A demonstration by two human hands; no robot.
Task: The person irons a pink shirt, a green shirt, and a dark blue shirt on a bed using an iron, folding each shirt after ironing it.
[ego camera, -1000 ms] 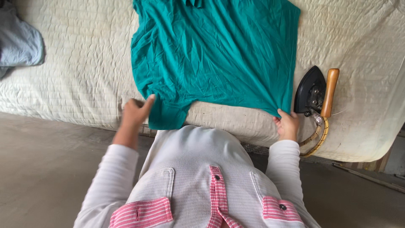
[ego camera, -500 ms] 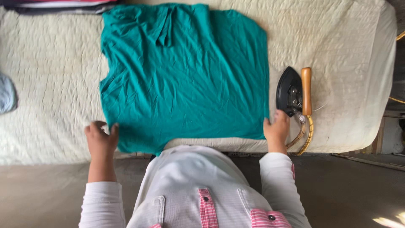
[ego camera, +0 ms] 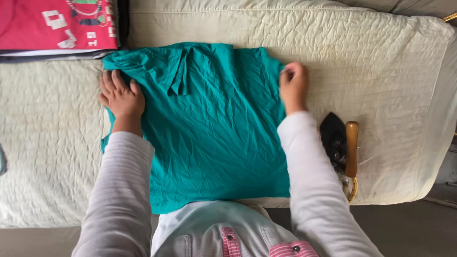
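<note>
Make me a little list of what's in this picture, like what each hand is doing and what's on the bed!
Surface: a cream quilted pad, wrinkled, covering the whole work area
Main thing: a teal garment, spread flat, creased
Left hand: lies flat on the garment's upper left corner
Right hand: at the garment's upper right edge, fingers curled; whether it pinches the cloth is unclear
Iron: black with a wooden handle, lying on the pad right of the garment, untouched
Folded clothes: a red stack at the top left corner
</note>
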